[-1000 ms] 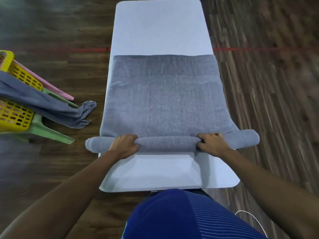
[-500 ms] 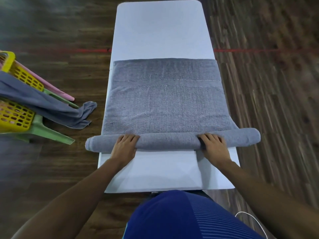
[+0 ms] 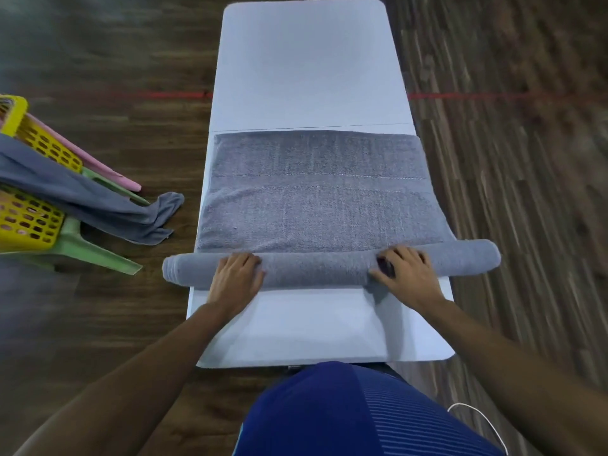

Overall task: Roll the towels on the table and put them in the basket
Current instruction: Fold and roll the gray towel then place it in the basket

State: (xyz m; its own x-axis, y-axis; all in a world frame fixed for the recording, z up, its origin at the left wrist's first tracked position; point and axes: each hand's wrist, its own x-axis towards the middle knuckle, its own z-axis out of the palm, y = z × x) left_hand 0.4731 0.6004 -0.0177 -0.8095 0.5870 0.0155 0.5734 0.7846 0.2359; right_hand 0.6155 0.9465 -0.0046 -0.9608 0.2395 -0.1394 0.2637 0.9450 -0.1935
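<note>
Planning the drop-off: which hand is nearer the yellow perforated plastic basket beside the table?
Left. The left hand rests on the rolled grey towel on the side facing the yellow plastic basket; the right hand rests toward its opposite end, farther away.

The towel [image 3: 316,205] is seen as grey terry cloth, matt and rough-napped, crossed by flatter woven bands. The surface [image 3: 309,60] is shown white, smooth and matt, plastic by its look. The floor [image 3: 510,192] is laid in dark wood planks with a faint sheen. The basket [image 3: 33,218] is moulded in yellow perforated plastic; the grey cloth [image 3: 82,199] over it is thinner and smoother.
</note>
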